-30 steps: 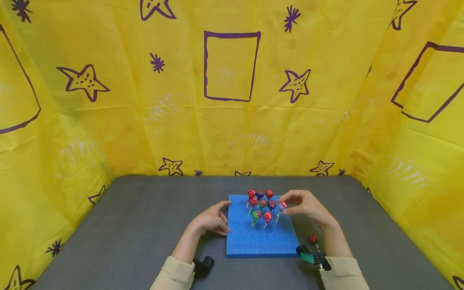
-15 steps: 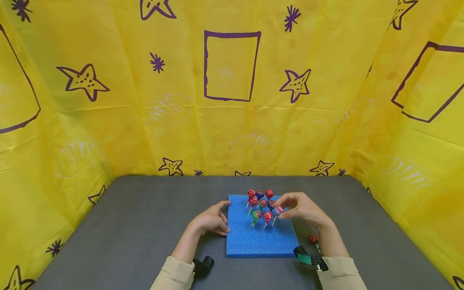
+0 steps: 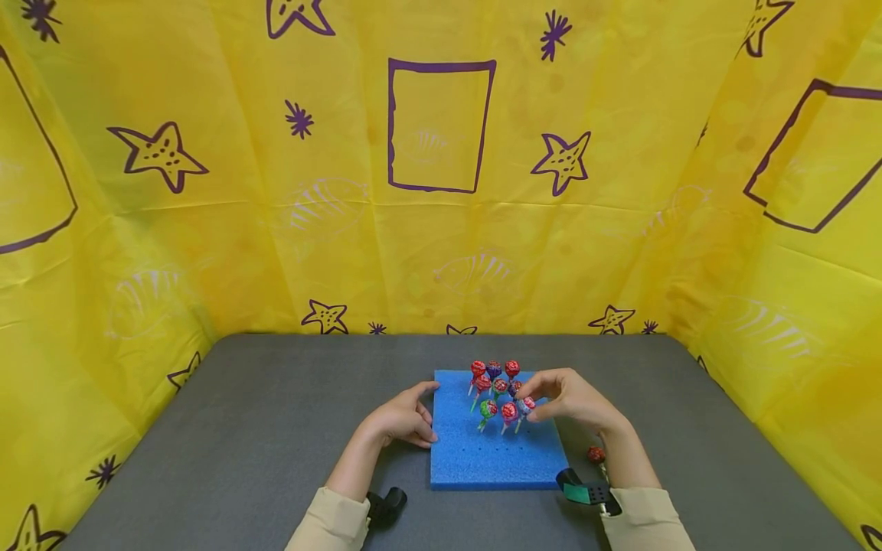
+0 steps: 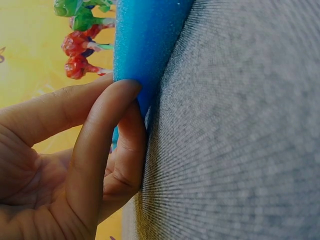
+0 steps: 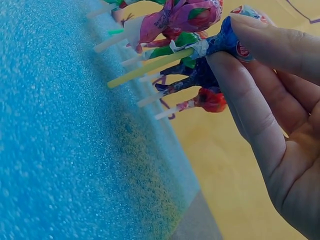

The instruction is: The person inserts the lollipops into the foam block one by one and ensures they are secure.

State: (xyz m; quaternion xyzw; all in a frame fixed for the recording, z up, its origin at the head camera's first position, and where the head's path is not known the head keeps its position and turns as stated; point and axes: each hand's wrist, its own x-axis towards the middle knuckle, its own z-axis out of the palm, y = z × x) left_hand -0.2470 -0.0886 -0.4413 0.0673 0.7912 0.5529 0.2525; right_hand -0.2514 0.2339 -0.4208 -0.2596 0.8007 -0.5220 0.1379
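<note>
A blue foam board [image 3: 496, 468] with small holes lies on the table, several wrapped lollipops [image 3: 488, 409] standing in it. My left hand [image 3: 402, 417] holds the board's left edge, thumb and bent fingers against it. Over the right part of the board, my right hand [image 3: 575, 400] pinches the head of a blue-and-white wrapped lollipop [image 5: 150, 68] between thumb and index finger. Its yellow stick slants down to the foam; how deep the tip sits I cannot tell. Right beside it stands a pink-wrapped lollipop [image 5: 195, 14].
One loose red-wrapped lollipop [image 3: 596, 454] lies on the grey table [image 3: 289, 428] right of the board, partly hidden by the right wrist's strap. Yellow patterned cloth [image 3: 441, 229] surrounds the table at the back and sides.
My right hand has moved left and slightly nearer with the blue-and-white lollipop, bringing it close to the pink one. The left hand and the board have stayed still.
</note>
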